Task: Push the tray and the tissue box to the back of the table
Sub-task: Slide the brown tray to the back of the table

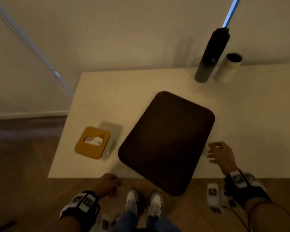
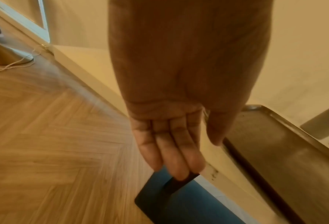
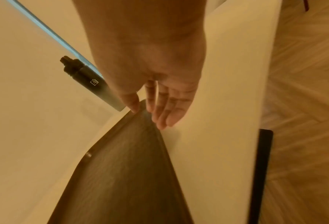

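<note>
One square logo, unreadable, on dark bottle; tray unlabelled.

The head view looks steeply down on the table from its front edge. Both wrist views sit close behind the fingers (somewhat blurred), sharing the tray with it.
</note>
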Motion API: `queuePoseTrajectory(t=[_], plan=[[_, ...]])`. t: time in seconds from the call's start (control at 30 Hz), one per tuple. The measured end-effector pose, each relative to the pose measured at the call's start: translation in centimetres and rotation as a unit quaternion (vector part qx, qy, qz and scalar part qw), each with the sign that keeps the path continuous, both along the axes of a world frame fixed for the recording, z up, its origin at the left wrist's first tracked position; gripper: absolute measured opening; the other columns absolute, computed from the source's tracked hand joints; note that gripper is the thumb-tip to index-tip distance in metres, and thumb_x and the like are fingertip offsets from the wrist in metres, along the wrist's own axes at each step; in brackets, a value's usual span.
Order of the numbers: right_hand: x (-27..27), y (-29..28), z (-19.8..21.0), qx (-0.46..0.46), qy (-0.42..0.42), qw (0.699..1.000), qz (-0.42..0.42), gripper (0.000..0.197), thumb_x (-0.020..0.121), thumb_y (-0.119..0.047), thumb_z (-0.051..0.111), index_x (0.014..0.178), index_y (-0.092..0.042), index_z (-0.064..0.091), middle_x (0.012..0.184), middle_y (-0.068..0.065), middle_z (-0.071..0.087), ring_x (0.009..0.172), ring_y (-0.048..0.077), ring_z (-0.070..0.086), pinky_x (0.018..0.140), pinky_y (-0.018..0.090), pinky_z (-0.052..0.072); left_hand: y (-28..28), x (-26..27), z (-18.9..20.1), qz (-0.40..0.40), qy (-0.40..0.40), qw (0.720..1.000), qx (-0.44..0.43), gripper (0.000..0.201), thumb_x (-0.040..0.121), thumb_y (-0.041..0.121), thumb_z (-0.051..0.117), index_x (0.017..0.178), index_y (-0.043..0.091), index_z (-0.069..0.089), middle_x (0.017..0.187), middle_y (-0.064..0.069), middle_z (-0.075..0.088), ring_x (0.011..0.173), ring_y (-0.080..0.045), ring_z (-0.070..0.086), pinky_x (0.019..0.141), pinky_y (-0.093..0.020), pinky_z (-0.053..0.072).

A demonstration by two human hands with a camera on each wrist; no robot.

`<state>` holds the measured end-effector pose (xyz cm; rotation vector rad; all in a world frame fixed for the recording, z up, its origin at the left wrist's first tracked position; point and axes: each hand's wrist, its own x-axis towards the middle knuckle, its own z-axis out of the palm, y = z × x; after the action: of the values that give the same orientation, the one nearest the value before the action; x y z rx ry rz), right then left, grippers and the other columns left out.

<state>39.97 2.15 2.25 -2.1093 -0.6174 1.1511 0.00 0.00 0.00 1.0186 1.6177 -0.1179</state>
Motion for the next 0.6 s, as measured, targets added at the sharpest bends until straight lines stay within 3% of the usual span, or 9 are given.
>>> queuePoseTrajectory(t=[0.13, 0.3, 0.4, 0.47, 0.6], plan=[[1.9, 4.8, -2.3, -0.042, 0.012, 0.999, -0.031, 0.033, 0.091, -0.030, 0.064, 0.113, -0.006, 0.058, 0.094, 0.018, 0.067, 0.083, 0.036, 0.069, 0.073, 0.048, 0.060, 0.8, 1.0, -0.5, 0.019, 0.001, 1.000, 0.025, 0.031, 0.094, 0.027, 0.053, 0.073, 0.007, 0.062, 0.045, -0.006, 0.059, 0.049, -0.023, 0.058, 0.059, -0.034, 0.053], [3.5, 7.9, -5.8, -0.107, -0.088, 0.990, 0.022, 0.036, 0.085, -0.028, 0.066, 0.107, 0.000, 0.069, 0.106, 0.022, 0.074, 0.094, 0.042, 0.072, 0.086, 0.054, 0.059, 1.1, 2.8, -0.4, 0.081, 0.013, 0.996, 0.038, 0.034, 0.095, 0.029, 0.051, 0.083, -0.001, 0.064, 0.049, -0.010, 0.061, 0.050, -0.024, 0.061, 0.055, -0.032, 0.053], [4.1, 8.7, -7.0, -0.105, -0.106, 0.988, 0.031, 0.029, 0.081, -0.023, 0.067, 0.097, 0.001, 0.072, 0.104, 0.023, 0.074, 0.093, 0.043, 0.071, 0.087, 0.056, 0.058, 1.6, 4.3, 0.0, 0.152, -0.005, 0.988, 0.029, 0.033, 0.095, 0.028, 0.050, 0.098, -0.003, 0.061, 0.069, -0.017, 0.066, 0.062, -0.028, 0.065, 0.057, -0.032, 0.053], [3.8, 8.4, -6.1, -0.100, -0.100, 0.990, 0.029, 0.029, 0.083, -0.025, 0.066, 0.096, 0.000, 0.071, 0.100, 0.019, 0.072, 0.093, 0.039, 0.069, 0.090, 0.053, 0.057, 2.2, 5.6, 0.2, 0.202, -0.015, 0.979, 0.036, 0.030, 0.093, 0.030, 0.053, 0.099, 0.001, 0.057, 0.080, -0.021, 0.069, 0.069, -0.031, 0.067, 0.062, -0.037, 0.054], [4.2, 8.0, -6.3, -0.102, -0.065, 0.993, 0.010, 0.024, 0.079, -0.029, 0.066, 0.079, -0.005, 0.067, 0.095, 0.019, 0.073, 0.091, 0.038, 0.070, 0.087, 0.053, 0.058, 4.6, 8.1, 0.5, 0.289, -0.015, 0.956, 0.045, 0.016, 0.092, 0.016, 0.048, 0.106, 0.008, 0.046, 0.095, -0.024, 0.068, 0.072, -0.033, 0.068, 0.063, -0.040, 0.056]])
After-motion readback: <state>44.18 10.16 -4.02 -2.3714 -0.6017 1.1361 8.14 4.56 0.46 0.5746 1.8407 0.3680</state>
